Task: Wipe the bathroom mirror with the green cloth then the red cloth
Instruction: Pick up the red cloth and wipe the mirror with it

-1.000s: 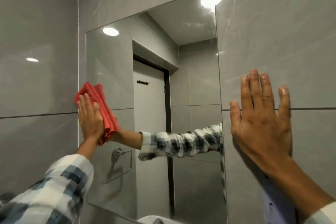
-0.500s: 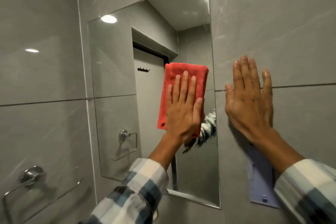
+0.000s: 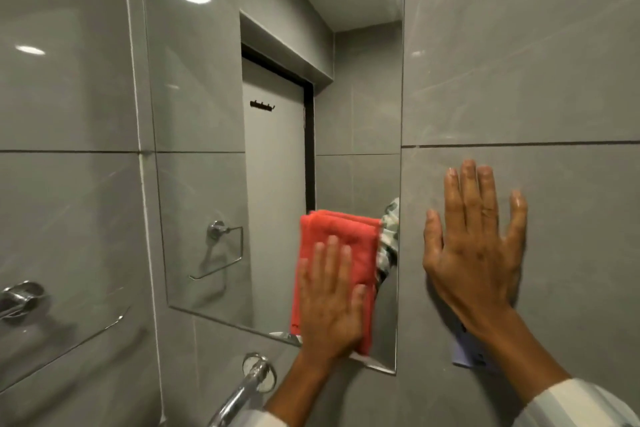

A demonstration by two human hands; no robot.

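Note:
The rectangular mirror [image 3: 214, 149] hangs on a grey tiled wall. My left hand [image 3: 330, 302] presses a folded red cloth [image 3: 341, 246] flat against the mirror's lower right corner, fingers spread over the cloth. My right hand [image 3: 474, 253] lies flat and open on the wall tile just right of the mirror's edge, holding nothing. A checked sleeve shows reflected in the glass beside the cloth. No green cloth is in view.
A chrome tap [image 3: 242, 392] juts out below the mirror. A chrome towel holder [image 3: 20, 302] is fixed to the left wall. A pale wall socket [image 3: 474, 354] sits under my right wrist. The mirror reflects a door and a towel ring.
My left hand has swept the red cloth from the mirror's left edge across to the right, then down to the lower right corner. My right hand has stayed flat on the wall.

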